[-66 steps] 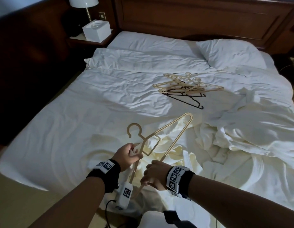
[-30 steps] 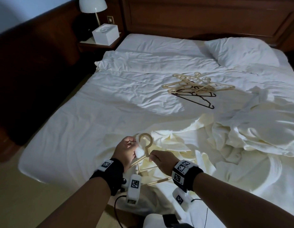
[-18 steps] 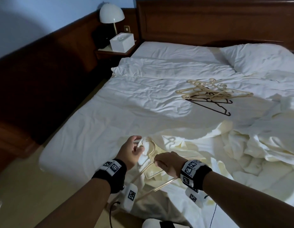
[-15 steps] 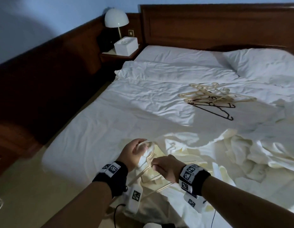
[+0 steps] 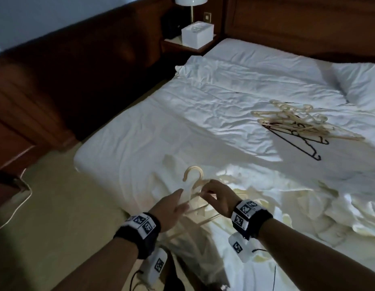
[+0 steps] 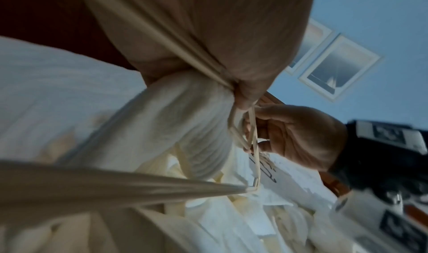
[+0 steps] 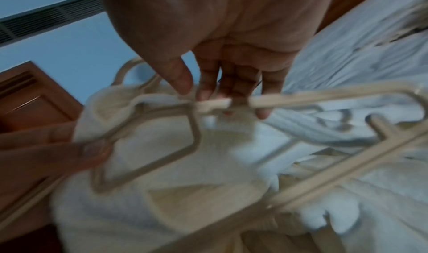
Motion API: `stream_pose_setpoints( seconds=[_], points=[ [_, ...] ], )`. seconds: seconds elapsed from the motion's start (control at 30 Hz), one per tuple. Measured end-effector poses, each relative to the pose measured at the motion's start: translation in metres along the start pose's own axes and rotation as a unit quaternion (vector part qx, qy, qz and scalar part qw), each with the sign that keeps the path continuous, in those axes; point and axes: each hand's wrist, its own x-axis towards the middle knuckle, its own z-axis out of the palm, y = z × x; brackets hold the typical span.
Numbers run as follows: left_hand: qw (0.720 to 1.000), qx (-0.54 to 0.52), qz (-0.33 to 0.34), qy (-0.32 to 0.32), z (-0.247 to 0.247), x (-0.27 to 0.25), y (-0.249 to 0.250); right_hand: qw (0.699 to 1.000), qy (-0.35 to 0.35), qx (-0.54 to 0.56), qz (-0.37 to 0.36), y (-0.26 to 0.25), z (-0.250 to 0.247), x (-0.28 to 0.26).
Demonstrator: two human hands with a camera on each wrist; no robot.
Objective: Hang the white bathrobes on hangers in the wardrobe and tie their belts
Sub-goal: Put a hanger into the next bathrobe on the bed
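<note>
Bed [image 5: 153, 131]: seen from further left than a moment ago; more floor and wall panelling are taken in.
Bathrobe [image 5: 251, 208]: left crumpled at the near edge of the bed, not yet in the wardrobe.
Spare hangers [image 5: 295, 122]: left piled further up the bed.
Hanger [image 5: 193, 175]: brought lower than two seconds ago, its hook clear above the cloth, the collar being worked onto it.
Left hand [image 5: 172, 208]: loosened from its earlier grasp; fingers extended along the hanger's arm.
Right hand [image 5: 218, 196]: a narrow loop of robe fabric is pinched against the hanger's shoulder bar.
Meaning: hanging is judged barely begun; belt untied.
</note>
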Motion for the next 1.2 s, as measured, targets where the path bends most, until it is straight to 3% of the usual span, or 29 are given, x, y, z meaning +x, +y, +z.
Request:
stream_pose_setpoints(
  seconds=[0.13, 0.2, 0.3, 0.4, 0.47, 0.6, 0.73, 0.8, 0.9, 0.93, 0.97, 1.03, 1.1, 1.13, 1.2],
  points=[
    [0.999, 0.046, -0.022, -0.001, -0.006, -0.017, -0.012, 0.991, 0.029, -0.038, 0.124, -0.005, 0.007, 0.011],
    [0.998, 0.063, -0.02, -0.003, -0.016, -0.026, -0.021, 0.985, -0.005, -0.08, 0.154, -0.017, 0.01, 0.021],
    [0.998, 0.057, -0.027, 0.023, -0.042, -0.048, -0.041, 0.956, -0.079, -0.245, 0.139, -0.039, 0.017, 0.05],
    [0.992, 0.044, -0.04, 0.113, -0.082, -0.082, -0.08, 0.931, -0.11, -0.33, 0.111, -0.068, 0.028, 0.086],
    [0.981, 0.038, -0.073, 0.176, -0.114, -0.106, -0.115, 0.913, -0.097, -0.39, 0.074, -0.093, 0.03, 0.115],
    [0.939, 0.033, -0.136, 0.315, -0.186, -0.194, -0.213, 0.91, -0.068, -0.409, -0.016, -0.214, 0.084, 0.192],
    [0.867, 0.006, -0.176, 0.466, -0.244, -0.28, -0.28, 0.954, -0.041, -0.284, -0.083, -0.369, 0.176, 0.227],
    [0.825, -0.009, -0.175, 0.537, -0.274, -0.323, -0.299, 0.962, -0.099, -0.21, -0.145, -0.441, 0.231, 0.22],
    [0.77, -0.039, -0.172, 0.613, -0.318, -0.389, -0.32, 0.915, -0.282, -0.155, -0.243, -0.533, 0.309, 0.205],
    [0.763, -0.038, -0.163, 0.624, -0.328, -0.409, -0.325, 0.902, -0.297, -0.155, -0.271, -0.556, 0.328, 0.206],
    [0.759, -0.03, -0.146, 0.634, -0.337, -0.43, -0.332, 0.901, -0.272, -0.144, -0.306, -0.58, 0.344, 0.209],
    [0.762, -0.002, -0.125, 0.636, -0.35, -0.471, -0.343, 0.909, -0.124, -0.082, -0.389, -0.626, 0.365, 0.223],
    [0.758, 0.033, -0.122, 0.64, -0.362, -0.509, -0.356, 0.879, -0.013, -0.053, -0.474, -0.674, 0.385, 0.241],
    [0.748, 0.045, -0.122, 0.651, -0.369, -0.525, -0.363, 0.857, -0.017, -0.066, -0.511, -0.697, 0.398, 0.25],
    [0.726, 0.068, -0.129, 0.672, -0.382, -0.555, -0.377, 0.809, -0.094, -0.128, -0.567, -0.742, 0.426, 0.262]
  ],
)
